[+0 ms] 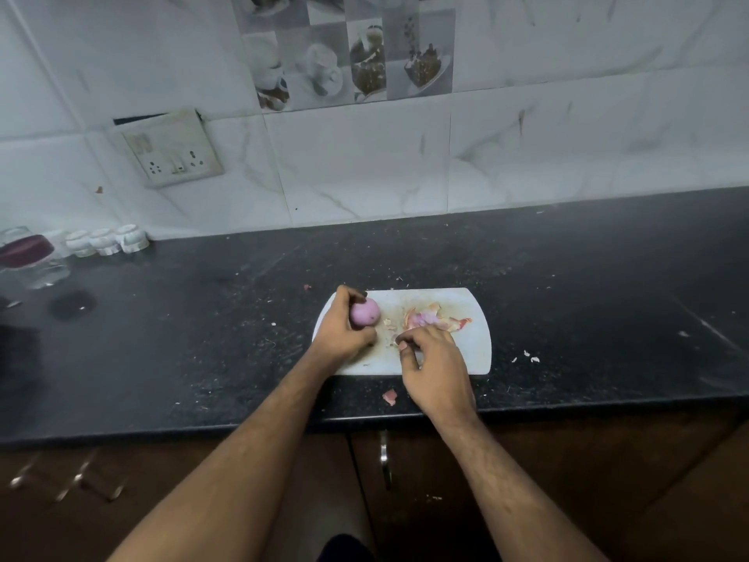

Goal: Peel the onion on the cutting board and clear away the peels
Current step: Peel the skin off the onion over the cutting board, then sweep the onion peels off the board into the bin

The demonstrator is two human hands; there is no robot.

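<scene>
A small pale purple peeled onion (365,312) rests at the left end of the white cutting board (470,354), and my left hand (342,330) is wrapped around it. A heap of pink and orange peels (431,319) lies in the middle of the board. My right hand (433,367) hovers low over the board just in front of the peels, with thumb and forefinger pinched together on small scraps near the board's centre. What the pinch holds is too small to tell.
The board lies on a black stone counter (202,338) near its front edge. A loose peel bit (390,397) lies in front of the board, with white flecks (531,358) to its right. Glass jars (28,257) and white lids (105,240) stand far left by the tiled wall.
</scene>
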